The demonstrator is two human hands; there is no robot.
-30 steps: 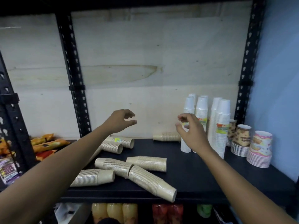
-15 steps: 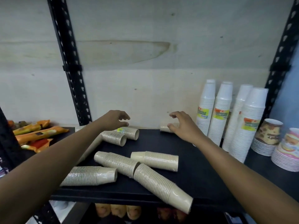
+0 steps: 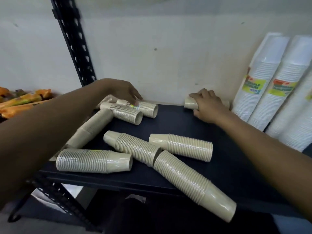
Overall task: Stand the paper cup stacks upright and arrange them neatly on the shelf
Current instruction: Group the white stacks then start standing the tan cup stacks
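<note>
Several beige paper cup stacks lie on their sides on the black shelf (image 3: pixel 224 154). My right hand (image 3: pixel 208 105) grips one lying stack (image 3: pixel 190 103) at the back by the wall; most of that stack is hidden under the hand. My left hand (image 3: pixel 125 91) reaches down onto a labelled lying stack (image 3: pixel 146 108) at the back left, fingertips touching it. Other stacks lie in front: one (image 3: pixel 125 113) beside it, a long one (image 3: pixel 89 130) under my left arm, one (image 3: pixel 92 160) at front left, two in the middle (image 3: pixel 133 146) (image 3: pixel 185 146), and one (image 3: pixel 192 183) overhanging the front edge.
Tall white cup stacks (image 3: pixel 258 78) in plastic sleeves stand upright at the back right. A black perforated shelf post (image 3: pixel 74 41) rises at the left. Orange snack packets (image 3: pixel 20 102) lie on the neighbouring shelf to the left. A pale wall closes the back.
The camera moved closer and lower. Both hands dropped from the air to the back stacks; the right hand closed round the stack by the wall, and the left reached the labelled stack.
</note>
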